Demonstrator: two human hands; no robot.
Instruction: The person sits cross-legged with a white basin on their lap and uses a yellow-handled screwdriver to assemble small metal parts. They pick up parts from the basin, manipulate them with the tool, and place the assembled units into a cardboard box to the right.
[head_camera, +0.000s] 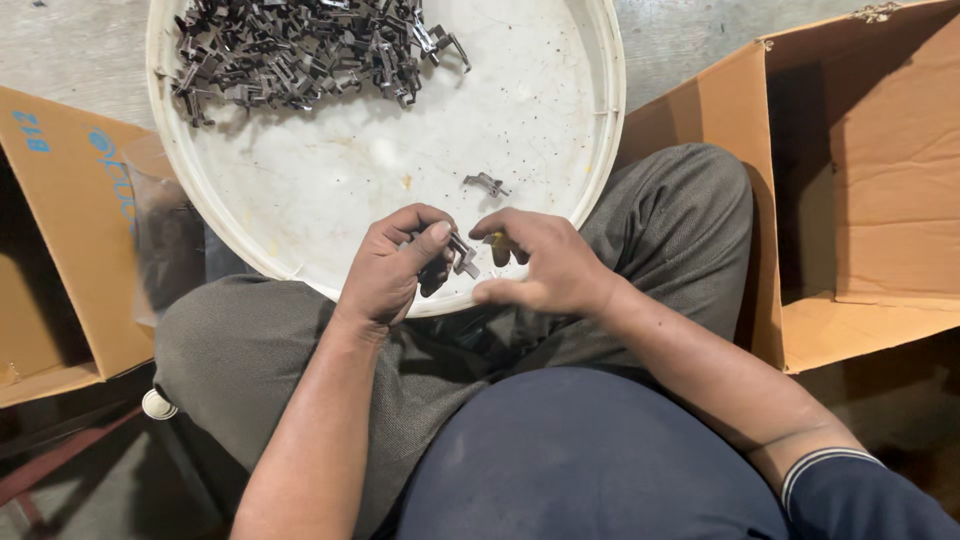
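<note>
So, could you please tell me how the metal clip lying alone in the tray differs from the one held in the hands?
The lone clip lies free on the white tray, untouched; the held clip is pinched by the left hand, with the right hand at it. The lone clip shows whole; the held clip is partly hidden by fingers. Both are small grey bent-metal pieces like the pile.

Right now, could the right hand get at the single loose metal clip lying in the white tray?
Probably yes. The loose metal clip lies alone on bare tray surface just beyond the right hand, nothing between them. That hand already pinches something small and yellow, so its grip is occupied.
</note>
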